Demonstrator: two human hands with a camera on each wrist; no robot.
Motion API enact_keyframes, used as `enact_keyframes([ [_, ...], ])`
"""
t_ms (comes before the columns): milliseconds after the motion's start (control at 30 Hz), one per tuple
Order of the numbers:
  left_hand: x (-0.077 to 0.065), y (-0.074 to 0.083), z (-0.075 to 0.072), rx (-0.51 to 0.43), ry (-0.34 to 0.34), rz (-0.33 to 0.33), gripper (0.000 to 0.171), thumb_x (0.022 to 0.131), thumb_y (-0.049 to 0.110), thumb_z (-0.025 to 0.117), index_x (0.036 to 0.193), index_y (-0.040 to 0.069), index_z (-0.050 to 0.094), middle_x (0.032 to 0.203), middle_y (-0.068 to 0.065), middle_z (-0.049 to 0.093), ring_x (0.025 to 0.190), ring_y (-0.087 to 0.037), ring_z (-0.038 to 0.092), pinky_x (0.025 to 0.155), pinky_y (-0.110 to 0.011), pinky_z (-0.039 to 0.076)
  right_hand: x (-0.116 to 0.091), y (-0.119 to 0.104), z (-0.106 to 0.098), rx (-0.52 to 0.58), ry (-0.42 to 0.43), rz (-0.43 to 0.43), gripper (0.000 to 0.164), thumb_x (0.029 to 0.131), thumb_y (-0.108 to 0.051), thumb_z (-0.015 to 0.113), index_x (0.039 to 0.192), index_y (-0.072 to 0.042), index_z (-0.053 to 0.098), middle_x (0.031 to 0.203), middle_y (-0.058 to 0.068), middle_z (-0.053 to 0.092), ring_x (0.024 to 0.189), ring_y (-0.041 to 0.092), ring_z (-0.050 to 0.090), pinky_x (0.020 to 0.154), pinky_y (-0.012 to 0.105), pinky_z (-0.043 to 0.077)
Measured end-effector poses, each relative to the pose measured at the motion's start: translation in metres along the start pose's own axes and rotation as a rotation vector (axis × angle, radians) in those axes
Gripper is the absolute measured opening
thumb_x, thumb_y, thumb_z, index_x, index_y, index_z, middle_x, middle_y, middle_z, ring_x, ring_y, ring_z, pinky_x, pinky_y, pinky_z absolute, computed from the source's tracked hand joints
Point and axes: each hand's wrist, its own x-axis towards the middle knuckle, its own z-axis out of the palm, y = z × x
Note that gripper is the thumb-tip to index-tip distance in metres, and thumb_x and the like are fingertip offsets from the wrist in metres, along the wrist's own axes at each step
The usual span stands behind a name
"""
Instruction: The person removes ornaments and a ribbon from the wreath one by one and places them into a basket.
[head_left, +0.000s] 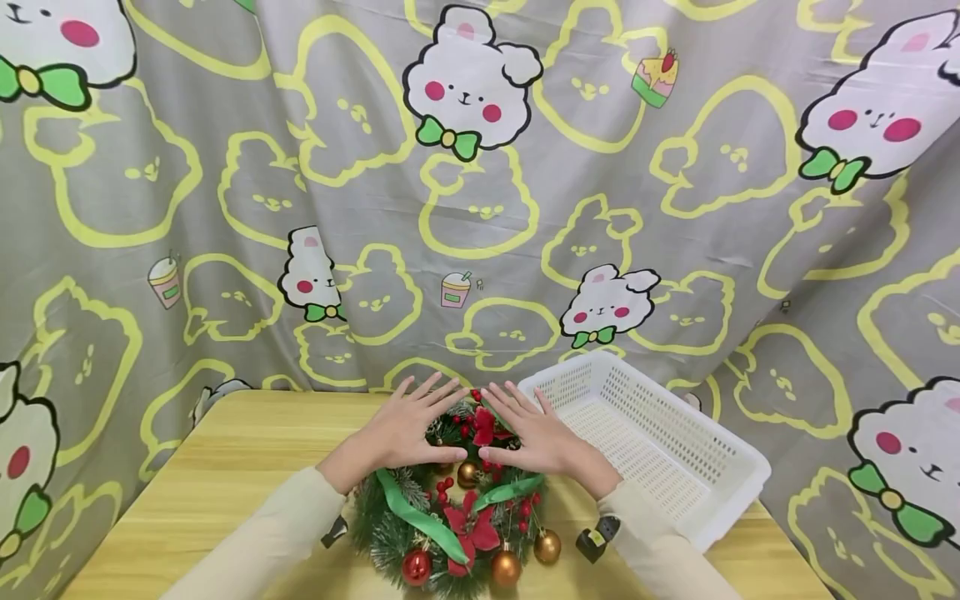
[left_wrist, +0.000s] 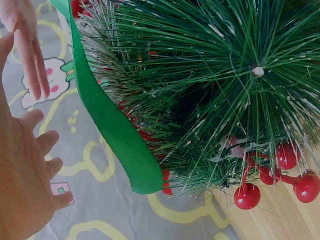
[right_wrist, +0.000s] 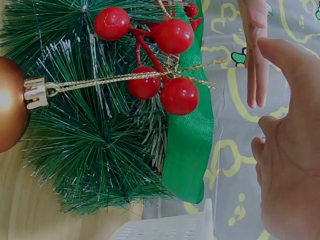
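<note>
A green Christmas wreath point(head_left: 375, 533) lies on the table, trimmed with a green ribbon point(head_left: 420, 521), red poinsettias point(head_left: 474, 529), red berries and gold and red baubles. Above its far half my left hand point(head_left: 408, 425) is spread with the fingers straight, palm down. My right hand point(head_left: 536, 437) mirrors it on the other side, thumb tips close together. Neither hand holds anything. In the left wrist view the ribbon point(left_wrist: 112, 130) hangs along the needles beside the left hand. The right wrist view shows a gold bauble point(right_wrist: 10, 105) on a gold cord and red berries point(right_wrist: 180, 96).
A white perforated plastic basket point(head_left: 720, 450) stands at the right, behind the right forearm. The wooden table point(head_left: 225, 467) reaches to a grey curtain point(head_left: 495, 217) printed with cartoon bunnies. Dark wrist straps show at both cuffs.
</note>
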Motion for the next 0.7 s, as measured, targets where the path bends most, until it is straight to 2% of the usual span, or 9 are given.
enact_keyframes([
  [400, 0.0008, -0.002, 0.0024, -0.021, 0.019, 0.013, 0.097, 0.087, 0.083, 0.046, 0.164, 0.034, 0.016, 0.172, 0.005, 0.015, 0.16, -0.028, 0.013, 0.125, -0.065, 0.012, 0.0003, 0.0026, -0.0021, -0.027, -0.007, -0.007, 0.091, 0.096, -0.072, 0.046, 0.165, -0.031, 0.005, 0.172, -0.01, 0.003, 0.16, 0.021, -0.001, 0.126, 0.063, -0.003],
  [700, -0.0078, -0.0058, -0.0007, -0.127, 0.017, -0.005, 0.095, 0.088, 0.077, 0.055, 0.164, 0.031, 0.021, 0.171, 0.001, 0.022, 0.159, -0.031, 0.015, 0.124, -0.067, 0.013, -0.0029, -0.0012, -0.0029, -0.008, 0.017, -0.021, 0.088, 0.097, -0.07, 0.048, 0.165, -0.029, 0.01, 0.172, -0.009, 0.007, 0.16, 0.021, 0.001, 0.125, 0.064, -0.003],
])
